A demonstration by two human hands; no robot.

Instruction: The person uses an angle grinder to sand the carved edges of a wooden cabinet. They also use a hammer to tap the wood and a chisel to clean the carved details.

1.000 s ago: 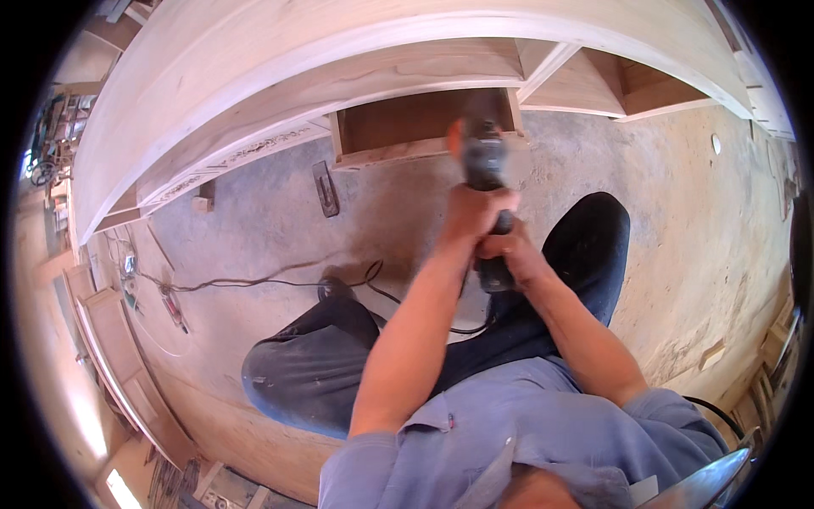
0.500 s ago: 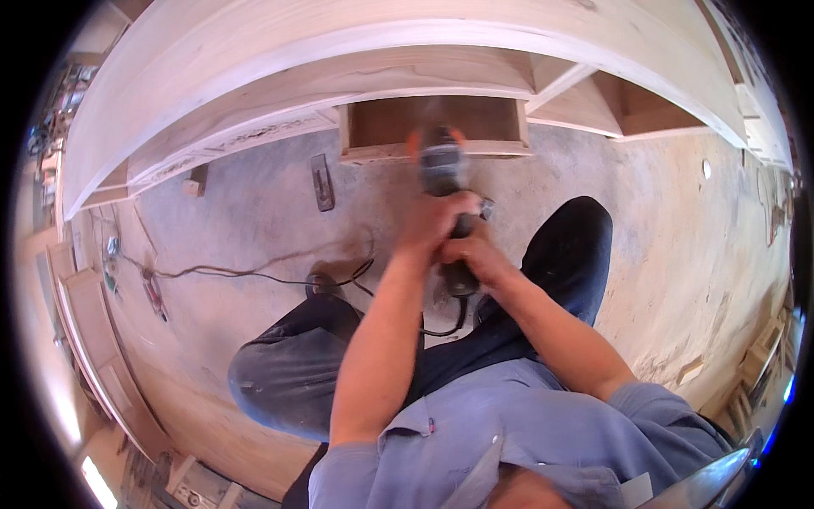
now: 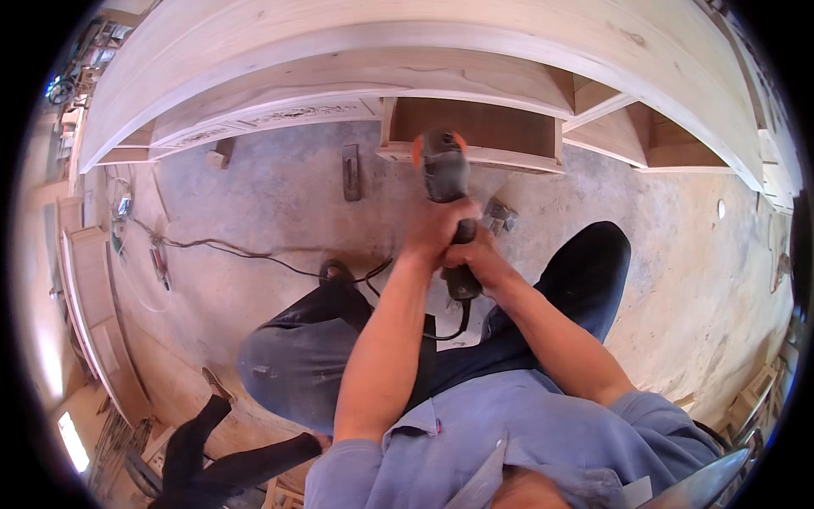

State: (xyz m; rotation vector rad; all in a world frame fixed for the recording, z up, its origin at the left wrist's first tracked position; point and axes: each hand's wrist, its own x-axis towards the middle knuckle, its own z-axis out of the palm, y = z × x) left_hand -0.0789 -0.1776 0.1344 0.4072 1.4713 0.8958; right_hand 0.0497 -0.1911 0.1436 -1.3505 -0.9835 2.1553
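Power tool point(image 3: 445, 170), corded, orange-trimmed, at 12 o'clock, has shifted twd 9 o'clock along pulled-out drawer front point(image 3: 517, 160); work's prob. now on its L part. L hand point(image 3: 441, 222) grip wrapped tight round body, R hand point(image 3: 476, 254) grip likewise round rear handle. Another person's legs point(image 3: 254, 461) just appeared, 7 o'clock.

The power tool point(image 3: 444, 176) over there is dark grey and black, with bright orange patches; its cord point(image 3: 465, 316) is black. The cabinet point(image 3: 365, 38) is pale, creamy wood streaked with fine grain, and its panel point(image 3: 314, 112) carries a curling carved pattern in the same light tone. I see a drawer point(image 3: 509, 159) pale along its front edge, brown within. The shirt point(image 3: 517, 424) is grey-blue, the trousers point(image 3: 585, 263) near-black, fading to grey-blue at one knee. The floor point(image 3: 695, 322) is mottled grey and tan.
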